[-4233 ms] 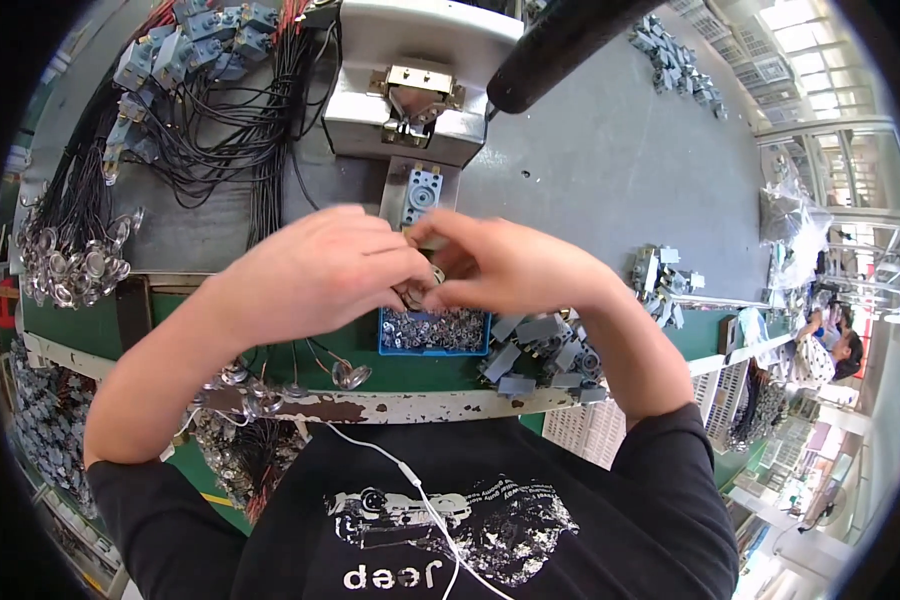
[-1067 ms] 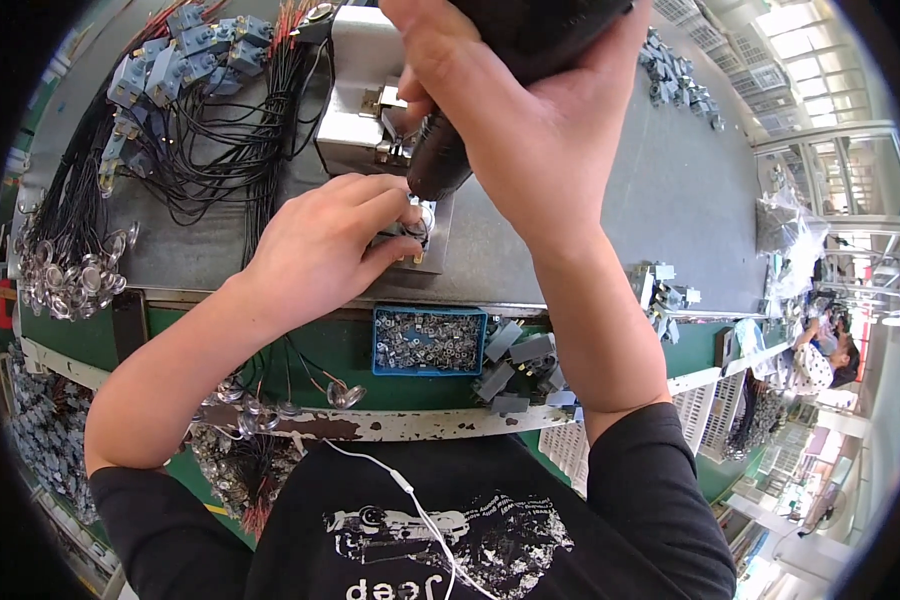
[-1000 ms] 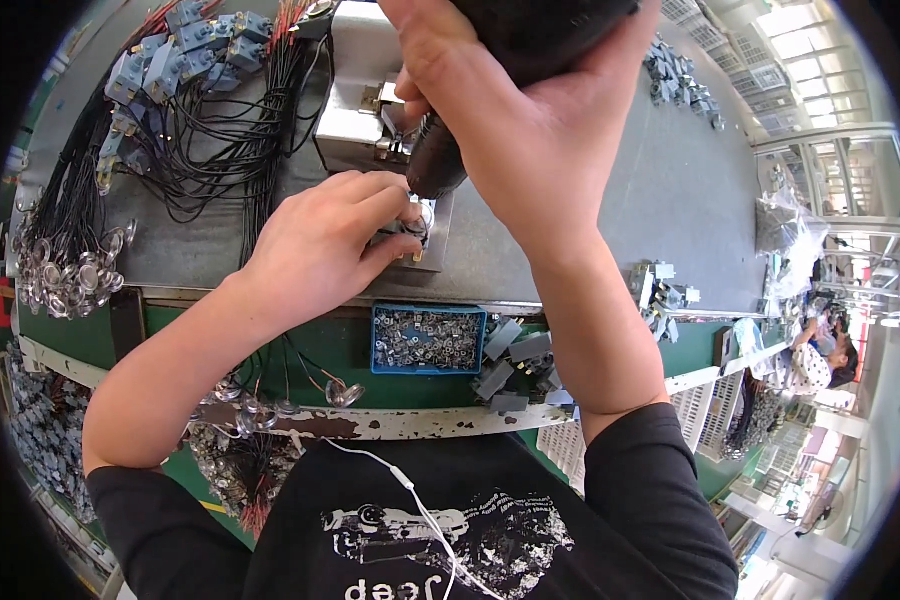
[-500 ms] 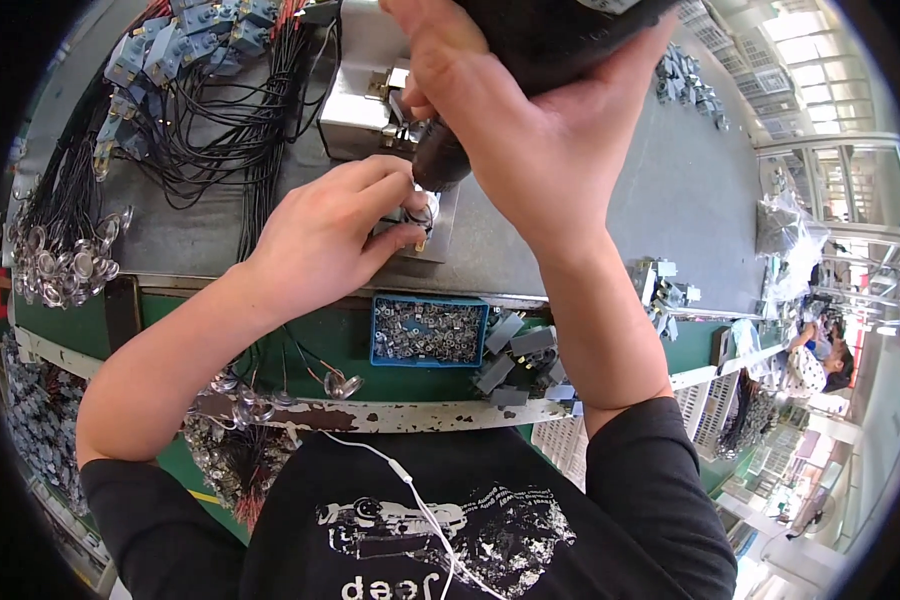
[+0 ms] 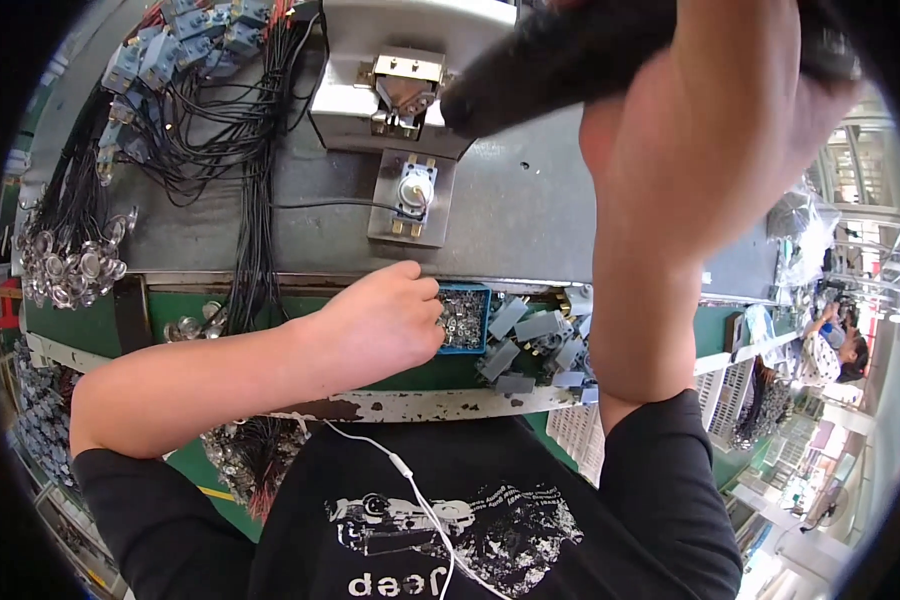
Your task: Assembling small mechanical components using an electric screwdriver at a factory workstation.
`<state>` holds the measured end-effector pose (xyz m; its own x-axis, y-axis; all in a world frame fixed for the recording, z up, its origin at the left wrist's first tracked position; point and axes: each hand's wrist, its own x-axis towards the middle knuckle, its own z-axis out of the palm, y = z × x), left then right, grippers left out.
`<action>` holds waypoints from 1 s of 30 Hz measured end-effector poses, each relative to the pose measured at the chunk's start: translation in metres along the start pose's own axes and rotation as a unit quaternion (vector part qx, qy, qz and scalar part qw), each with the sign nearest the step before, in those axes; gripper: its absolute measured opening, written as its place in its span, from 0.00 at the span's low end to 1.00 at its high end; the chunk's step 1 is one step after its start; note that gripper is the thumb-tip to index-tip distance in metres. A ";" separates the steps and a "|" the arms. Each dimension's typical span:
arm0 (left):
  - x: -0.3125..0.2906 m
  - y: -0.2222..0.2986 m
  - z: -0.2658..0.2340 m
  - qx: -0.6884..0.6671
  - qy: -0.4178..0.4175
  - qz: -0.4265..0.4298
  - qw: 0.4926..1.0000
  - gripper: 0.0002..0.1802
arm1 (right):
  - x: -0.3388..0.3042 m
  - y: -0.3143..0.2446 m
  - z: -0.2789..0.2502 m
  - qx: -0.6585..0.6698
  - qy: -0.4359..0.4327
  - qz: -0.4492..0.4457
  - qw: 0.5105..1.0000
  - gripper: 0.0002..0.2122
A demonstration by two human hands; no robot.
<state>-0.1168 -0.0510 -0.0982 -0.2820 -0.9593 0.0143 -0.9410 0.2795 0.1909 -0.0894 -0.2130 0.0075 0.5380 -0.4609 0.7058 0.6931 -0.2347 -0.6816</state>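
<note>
My right hand [image 5: 705, 150] is wrapped round a black power screwdriver [image 5: 560, 65], blurred by motion, its tip pointing left beside a metal stand [image 5: 350, 95]. My left hand [image 5: 385, 315] hovers over a blue tray [image 5: 488, 320] of small metal parts [image 5: 462, 318], covering its left part. Its fingers are curled together, and whatever they hold is hidden. Beyond it, a small component [image 5: 415, 188] with a round metal top and brass tabs sits on a steel block [image 5: 385, 220]. A black wire [image 5: 335, 203] runs from the component to the left.
Grey-blue switch housings [image 5: 535, 335] lie right of the tray. Housings on bundled black wires [image 5: 260, 180] fill the left, beside a cluster of round metal caps [image 5: 70, 262]. A chipped white rail [image 5: 460, 405] borders the bench's near side. Another person [image 5: 825, 355] sits far right.
My left hand has let go of the component and drawn back toward me over the tray. My right hand has swung the screwdriver up and right, off the component.
</note>
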 end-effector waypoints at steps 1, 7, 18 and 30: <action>0.000 0.000 -0.001 0.006 -0.021 0.009 1.000 0.02 | 0.002 0.000 0.002 0.006 0.006 -0.011 1.000 0.29; -0.004 -0.005 -0.007 -0.067 0.022 -0.012 0.997 0.02 | 0.016 0.004 0.014 0.048 0.032 -0.075 0.996 0.29; -0.012 -0.018 -0.036 -0.204 0.110 -0.065 0.971 0.06 | 0.036 0.001 0.013 0.014 -0.190 0.154 0.970 0.32; -0.014 -0.049 -0.038 -0.095 0.239 -0.217 0.942 0.06 | -0.006 -0.029 0.004 0.039 -0.033 0.091 0.995 0.28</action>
<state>-0.0596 -0.0525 -0.0710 0.2813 -0.9024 0.3263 -0.8847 -0.1121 0.4525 -0.1108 -0.1994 0.0236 0.6868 -0.4315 0.5848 0.6150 -0.0837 -0.7841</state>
